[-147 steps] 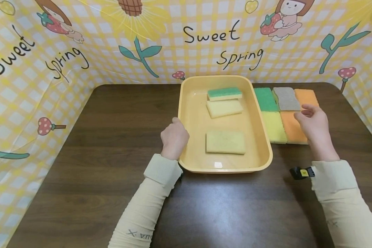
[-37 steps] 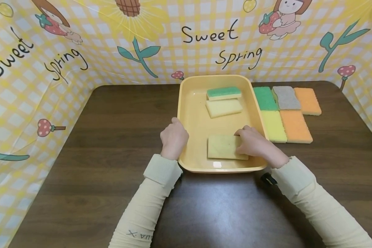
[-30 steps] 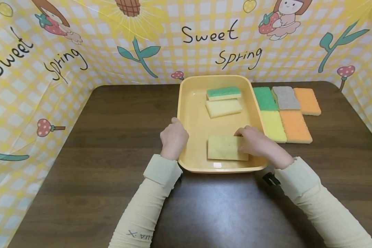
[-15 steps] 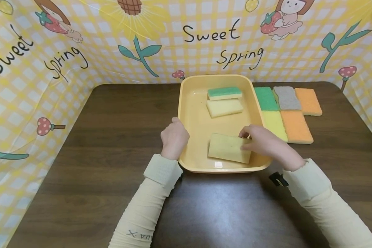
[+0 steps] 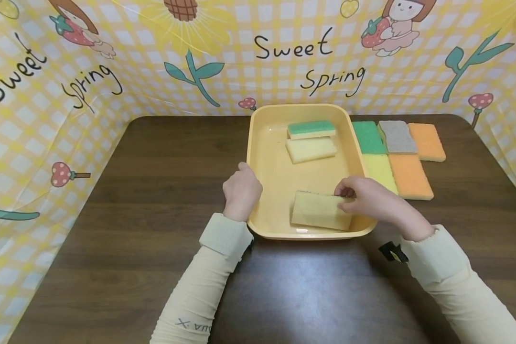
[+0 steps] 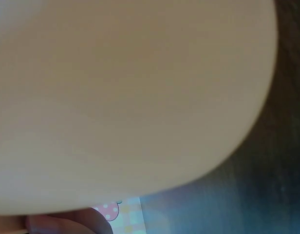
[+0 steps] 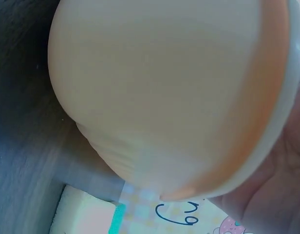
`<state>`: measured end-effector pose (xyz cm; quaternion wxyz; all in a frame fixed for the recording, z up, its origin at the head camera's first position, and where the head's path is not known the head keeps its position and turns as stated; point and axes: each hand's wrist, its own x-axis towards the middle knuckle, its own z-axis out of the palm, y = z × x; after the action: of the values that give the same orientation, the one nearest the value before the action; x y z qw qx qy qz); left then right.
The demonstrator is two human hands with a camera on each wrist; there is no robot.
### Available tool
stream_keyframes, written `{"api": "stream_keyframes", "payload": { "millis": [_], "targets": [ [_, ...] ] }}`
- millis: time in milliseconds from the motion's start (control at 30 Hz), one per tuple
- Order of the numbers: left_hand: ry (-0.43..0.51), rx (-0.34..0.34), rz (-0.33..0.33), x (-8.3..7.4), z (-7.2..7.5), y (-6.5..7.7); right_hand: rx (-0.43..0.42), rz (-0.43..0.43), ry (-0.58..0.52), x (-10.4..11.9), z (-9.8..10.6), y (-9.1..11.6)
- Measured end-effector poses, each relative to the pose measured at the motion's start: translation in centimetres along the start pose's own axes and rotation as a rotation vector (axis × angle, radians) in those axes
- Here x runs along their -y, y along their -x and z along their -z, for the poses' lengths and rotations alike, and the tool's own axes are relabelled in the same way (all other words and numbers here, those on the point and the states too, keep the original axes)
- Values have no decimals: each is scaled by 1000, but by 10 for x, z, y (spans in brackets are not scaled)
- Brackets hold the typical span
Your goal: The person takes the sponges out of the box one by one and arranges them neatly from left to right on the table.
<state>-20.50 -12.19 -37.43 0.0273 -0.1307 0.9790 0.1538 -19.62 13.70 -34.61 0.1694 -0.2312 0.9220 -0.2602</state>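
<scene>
My left hand (image 5: 242, 191) grips the left rim of a yellow plastic tray (image 5: 258, 143). Its fingers (image 6: 67, 222) show beside the tray's blurred outer wall in the left wrist view. Inside the tray's near right part, my right hand (image 5: 370, 200) pinches the right end of a pale yellow sponge (image 5: 318, 210), which lies at a slight tilt with a thin dark line along its far edge. The tray wall hides the fingertips in the right wrist view. Farther back in the tray lie another pale sponge (image 5: 311, 149) and a green-topped sponge (image 5: 311, 129).
Right of the tray, on the dark wooden table (image 5: 167, 191), several sponges lie edge to edge: green (image 5: 369, 137), grey (image 5: 397, 136), yellow (image 5: 379, 172) and two orange ones (image 5: 410, 176). A patterned yellow cloth (image 5: 223, 43) stands behind the table.
From above the orange sponges, my right hand has come left into the tray and taken hold of the near sponge. That sponge has shifted slightly nearer and rightward, and turned. My left hand has stayed put.
</scene>
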Motion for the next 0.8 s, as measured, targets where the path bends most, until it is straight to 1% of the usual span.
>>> {"api": "stream_keyframes", "payload": {
  "millis": [267,433,600,800],
  "targets": [
    [-13,0,1,1,-1,-1,-65,-55,-55,-2,6,5],
    [-10,4,3,1,-1,-1,-113,-87,-86,-8,11,10],
    [-11,6,-1,1,-1,-1,-151,-107,-92,-14,16,15],
    [-14,6,3,1,-1,-1,-180,-152,-88,-20,22,22]
  ]
}}
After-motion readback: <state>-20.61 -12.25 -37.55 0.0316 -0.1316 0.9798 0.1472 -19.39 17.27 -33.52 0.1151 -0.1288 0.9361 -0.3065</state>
